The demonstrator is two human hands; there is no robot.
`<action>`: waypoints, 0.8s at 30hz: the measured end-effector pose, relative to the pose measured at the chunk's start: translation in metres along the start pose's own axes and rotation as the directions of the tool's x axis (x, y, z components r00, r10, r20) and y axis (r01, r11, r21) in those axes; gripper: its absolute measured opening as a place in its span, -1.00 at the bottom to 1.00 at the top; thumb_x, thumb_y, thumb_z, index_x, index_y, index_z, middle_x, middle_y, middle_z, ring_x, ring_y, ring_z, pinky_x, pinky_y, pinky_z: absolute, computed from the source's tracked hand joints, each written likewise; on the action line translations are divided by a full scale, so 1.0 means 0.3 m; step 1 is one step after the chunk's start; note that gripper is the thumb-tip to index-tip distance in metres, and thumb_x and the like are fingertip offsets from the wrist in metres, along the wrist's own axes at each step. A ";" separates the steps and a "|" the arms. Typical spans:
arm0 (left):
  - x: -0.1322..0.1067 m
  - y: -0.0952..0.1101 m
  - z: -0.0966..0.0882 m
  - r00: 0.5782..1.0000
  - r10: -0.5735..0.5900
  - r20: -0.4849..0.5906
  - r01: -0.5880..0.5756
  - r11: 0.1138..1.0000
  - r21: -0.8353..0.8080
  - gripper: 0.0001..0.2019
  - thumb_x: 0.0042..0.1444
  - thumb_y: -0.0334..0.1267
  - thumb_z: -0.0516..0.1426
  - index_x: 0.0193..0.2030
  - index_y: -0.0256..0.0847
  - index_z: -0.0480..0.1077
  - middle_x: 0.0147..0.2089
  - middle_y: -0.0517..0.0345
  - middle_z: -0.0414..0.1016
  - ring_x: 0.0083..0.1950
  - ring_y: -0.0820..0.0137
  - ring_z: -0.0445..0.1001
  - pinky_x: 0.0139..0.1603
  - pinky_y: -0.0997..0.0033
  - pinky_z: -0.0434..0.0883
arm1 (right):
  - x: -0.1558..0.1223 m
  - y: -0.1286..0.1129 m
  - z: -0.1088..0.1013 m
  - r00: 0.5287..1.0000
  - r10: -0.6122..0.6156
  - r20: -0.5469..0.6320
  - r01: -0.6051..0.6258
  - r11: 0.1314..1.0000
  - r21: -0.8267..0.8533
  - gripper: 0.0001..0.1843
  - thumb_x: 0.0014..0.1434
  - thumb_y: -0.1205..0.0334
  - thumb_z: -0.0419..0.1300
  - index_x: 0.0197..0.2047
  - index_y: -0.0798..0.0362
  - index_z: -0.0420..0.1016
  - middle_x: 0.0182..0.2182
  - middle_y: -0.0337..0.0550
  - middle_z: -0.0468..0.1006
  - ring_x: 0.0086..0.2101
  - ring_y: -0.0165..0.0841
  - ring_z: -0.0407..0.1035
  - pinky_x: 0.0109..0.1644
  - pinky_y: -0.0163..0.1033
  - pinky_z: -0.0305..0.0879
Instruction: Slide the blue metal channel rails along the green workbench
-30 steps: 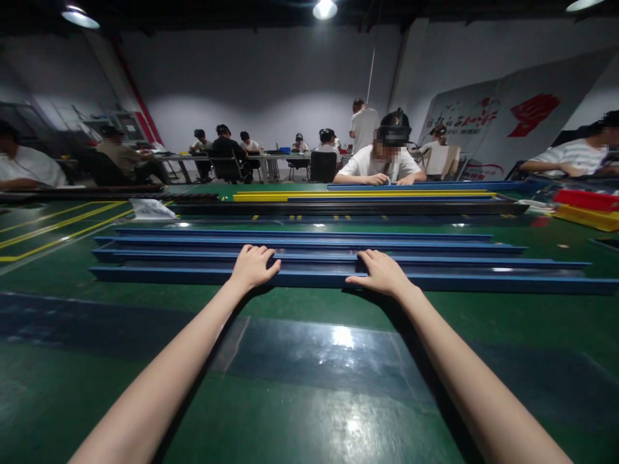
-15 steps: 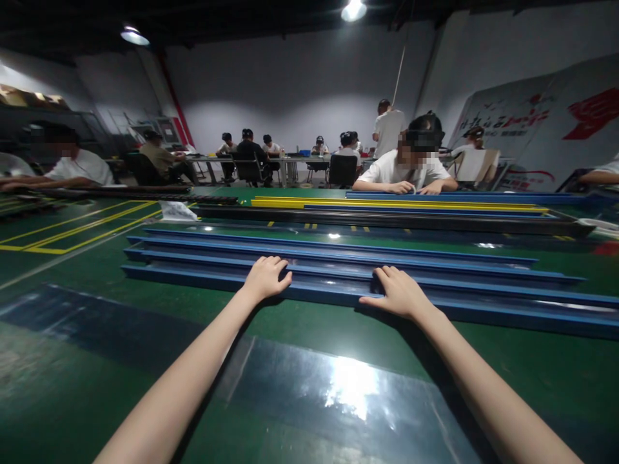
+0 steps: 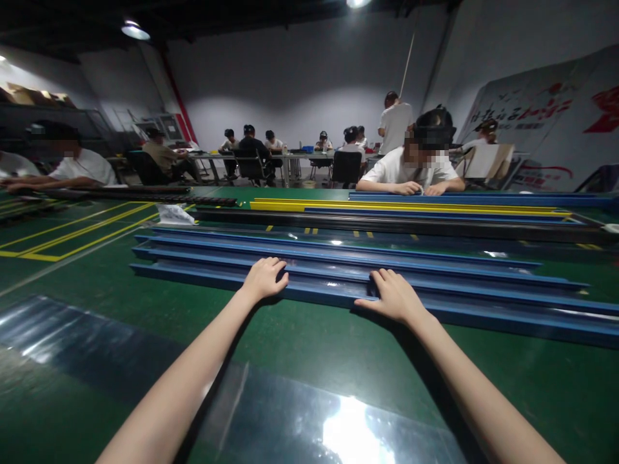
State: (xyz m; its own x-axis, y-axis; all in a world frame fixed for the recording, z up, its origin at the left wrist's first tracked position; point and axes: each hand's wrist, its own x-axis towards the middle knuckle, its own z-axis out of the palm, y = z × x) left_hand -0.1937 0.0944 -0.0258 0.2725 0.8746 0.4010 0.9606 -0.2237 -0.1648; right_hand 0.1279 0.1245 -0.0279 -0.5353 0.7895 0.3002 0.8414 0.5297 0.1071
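My left hand [image 3: 264,278] is bent over the front lip of the nearest blue channel [image 3: 319,289], a long U-shaped profile. Its fingers reach into the trough and its thumb lies along the lip. Further right, my right hand [image 3: 394,295] grips the same channel, thumb at the front side and fingertips inside, partly hidden. Two more blue channels lie parallel behind it, close together: a middle channel [image 3: 459,278] and a far channel [image 3: 217,240]. All rest open side up on the green tabletop [image 3: 300,335].
Clear plastic sheeting [image 3: 285,412] lies on the near side. Beyond the channels are a black profile [image 3: 387,224], yellow strips [image 3: 275,205] and a crumpled white bag [image 3: 174,214]. Across the table a co-worker [image 3: 394,173] leans over another blue profile [image 3: 474,197]. Others sit farther back.
The blue channels have shifted slightly to the right relative to the bag and yellow strips. Both hands keep nearly the same pose on the nearest channel. The view has moved a little.
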 end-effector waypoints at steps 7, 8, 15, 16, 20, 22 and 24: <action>0.054 -0.033 0.029 0.999 -0.012 0.031 0.013 1.000 -0.004 -0.68 0.08 -0.18 -0.08 -0.14 -0.25 0.38 -0.21 0.03 0.45 -0.15 0.27 0.38 -0.11 0.31 0.29 | 0.056 0.015 0.017 1.000 -0.001 -0.001 0.001 1.000 0.012 -0.20 -0.06 -0.42 -0.15 -0.16 0.16 0.35 -0.24 0.10 0.41 -0.20 -0.12 0.27 -0.16 -0.13 0.12; 0.060 -0.035 0.032 0.999 -0.015 0.035 0.015 1.000 -0.004 -0.68 0.08 -0.18 -0.08 -0.15 -0.24 0.38 -0.21 0.03 0.44 -0.15 0.27 0.37 -0.11 0.31 0.29 | 0.062 0.018 0.018 1.000 -0.002 -0.004 0.002 1.000 0.017 -0.20 -0.06 -0.42 -0.15 -0.16 0.16 0.34 -0.25 0.10 0.41 -0.20 -0.12 0.27 -0.16 -0.13 0.12; 0.082 -0.023 0.026 0.995 -0.050 0.087 0.050 0.999 -0.002 -0.72 0.08 -0.23 -0.07 -0.17 -0.27 0.36 -0.24 -0.01 0.39 -0.17 0.26 0.33 -0.11 0.29 0.29 | 0.081 0.033 0.023 1.000 -0.008 -0.016 0.009 0.999 0.044 -0.27 -0.06 -0.40 -0.11 -0.20 0.11 0.35 -0.26 0.06 0.42 -0.21 -0.14 0.27 -0.17 -0.13 0.11; 0.083 -0.019 0.024 0.994 -0.053 0.093 0.053 0.999 -0.005 -0.73 0.08 -0.24 -0.07 -0.18 -0.26 0.36 -0.24 -0.01 0.38 -0.18 0.26 0.33 -0.10 0.30 0.29 | 0.081 0.034 0.023 1.000 -0.006 -0.017 0.007 0.999 0.049 -0.27 -0.06 -0.40 -0.10 -0.20 0.11 0.35 -0.26 0.06 0.43 -0.21 -0.14 0.27 -0.16 -0.13 0.11; 0.081 -0.011 0.019 0.992 -0.069 0.104 0.070 0.998 -0.004 -0.75 0.08 -0.25 -0.08 -0.19 -0.24 0.35 -0.25 0.01 0.36 -0.18 0.28 0.32 -0.09 0.32 0.29 | 0.080 0.037 0.020 1.000 -0.007 -0.013 0.008 0.998 0.062 -0.27 -0.07 -0.39 -0.07 -0.19 0.13 0.35 -0.26 0.07 0.44 -0.20 -0.13 0.28 -0.14 -0.13 0.11; 0.079 -0.010 0.018 0.991 -0.084 0.102 0.085 0.996 -0.004 -0.75 0.08 -0.26 -0.08 -0.18 -0.23 0.34 -0.24 0.02 0.36 -0.18 0.28 0.32 -0.10 0.32 0.29 | 0.078 0.037 0.016 1.000 -0.010 -0.009 0.010 0.998 0.059 -0.27 -0.06 -0.38 -0.07 -0.19 0.14 0.36 -0.26 0.07 0.45 -0.20 -0.13 0.29 -0.14 -0.13 0.12; 0.076 -0.007 0.017 0.991 -0.090 0.096 0.092 0.996 -0.015 -0.75 0.08 -0.26 -0.08 -0.17 -0.22 0.34 -0.24 0.03 0.37 -0.18 0.29 0.33 -0.10 0.33 0.30 | 0.074 0.037 0.009 1.000 -0.011 -0.007 0.011 0.999 0.052 -0.27 -0.06 -0.38 -0.07 -0.19 0.14 0.36 -0.26 0.07 0.46 -0.20 -0.13 0.29 -0.15 -0.14 0.12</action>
State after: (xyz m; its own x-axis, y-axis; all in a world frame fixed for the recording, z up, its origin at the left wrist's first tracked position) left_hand -0.1898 0.1169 -0.0208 0.1782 0.9285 0.3258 0.9823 -0.1485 -0.1139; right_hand 0.1249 0.1488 -0.0227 -0.5436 0.7817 0.3059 0.8305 0.5537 0.0609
